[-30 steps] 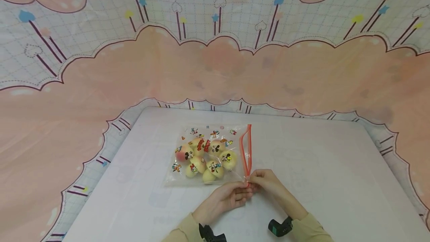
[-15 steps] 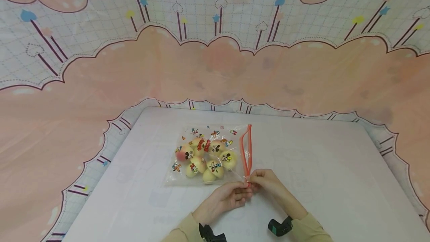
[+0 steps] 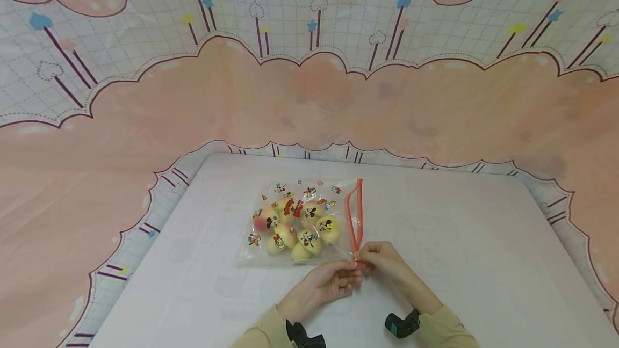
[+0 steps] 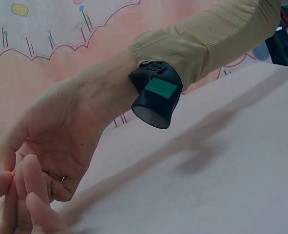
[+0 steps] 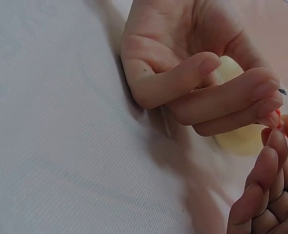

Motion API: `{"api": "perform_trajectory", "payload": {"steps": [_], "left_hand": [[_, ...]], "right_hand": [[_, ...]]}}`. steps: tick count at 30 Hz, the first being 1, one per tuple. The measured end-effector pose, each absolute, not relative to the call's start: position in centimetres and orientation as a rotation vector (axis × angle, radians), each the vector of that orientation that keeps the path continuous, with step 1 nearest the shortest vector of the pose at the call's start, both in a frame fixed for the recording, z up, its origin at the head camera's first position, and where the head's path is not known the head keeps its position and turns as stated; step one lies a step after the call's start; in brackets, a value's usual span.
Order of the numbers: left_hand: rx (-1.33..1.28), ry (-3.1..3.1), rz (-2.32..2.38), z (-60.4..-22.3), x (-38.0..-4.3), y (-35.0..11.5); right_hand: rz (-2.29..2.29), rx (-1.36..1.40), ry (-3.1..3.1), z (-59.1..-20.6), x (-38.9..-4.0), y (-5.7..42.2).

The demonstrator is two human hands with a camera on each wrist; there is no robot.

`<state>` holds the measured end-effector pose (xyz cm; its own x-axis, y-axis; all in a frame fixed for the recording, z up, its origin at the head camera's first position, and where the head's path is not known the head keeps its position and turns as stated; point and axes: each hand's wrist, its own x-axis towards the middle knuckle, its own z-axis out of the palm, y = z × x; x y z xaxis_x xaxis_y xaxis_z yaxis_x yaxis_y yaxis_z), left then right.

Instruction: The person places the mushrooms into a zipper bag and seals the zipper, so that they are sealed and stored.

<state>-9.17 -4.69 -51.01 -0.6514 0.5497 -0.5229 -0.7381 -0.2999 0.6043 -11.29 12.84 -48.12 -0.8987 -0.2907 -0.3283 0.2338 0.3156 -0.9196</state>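
A clear zip bag (image 3: 261, 259) printed with small cartoon figures lies flat on the table. Inside it are several round yellow-and-pink fruits (image 3: 285, 235) that look like peaches. Its red zip edge (image 3: 360, 208) faces right; the two red strips stand apart at mid-length and meet at the near end. There, my left hand (image 3: 324, 286) pinches the corner from the left, palm up with the other fingers curled loosely. From the right, my right hand (image 3: 387, 262) pinches the same corner. The fingertips nearly touch, covering most of that corner, with only a bit of red showing in both wrist views.
The white table (image 3: 464, 251) stretches to both sides of the bag. Behind it hangs a peach-and-white patterned cloth (image 3: 309, 101). A black camera (image 3: 402, 325) sits on the right wrist and another (image 3: 304, 336) on the left. Dark objects (image 4: 285, 44) stand beyond the table edge.
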Motion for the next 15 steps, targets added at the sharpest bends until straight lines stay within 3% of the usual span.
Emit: {"api": "perform_trajectory", "payload": {"steps": [15], "left_hand": [[-0.28,1.073,2.029,-51.27,-9.36,-4.8]], "right_hand": [[-1.634,-0.037,2.152,-48.41,-11.55,12.6]]}}
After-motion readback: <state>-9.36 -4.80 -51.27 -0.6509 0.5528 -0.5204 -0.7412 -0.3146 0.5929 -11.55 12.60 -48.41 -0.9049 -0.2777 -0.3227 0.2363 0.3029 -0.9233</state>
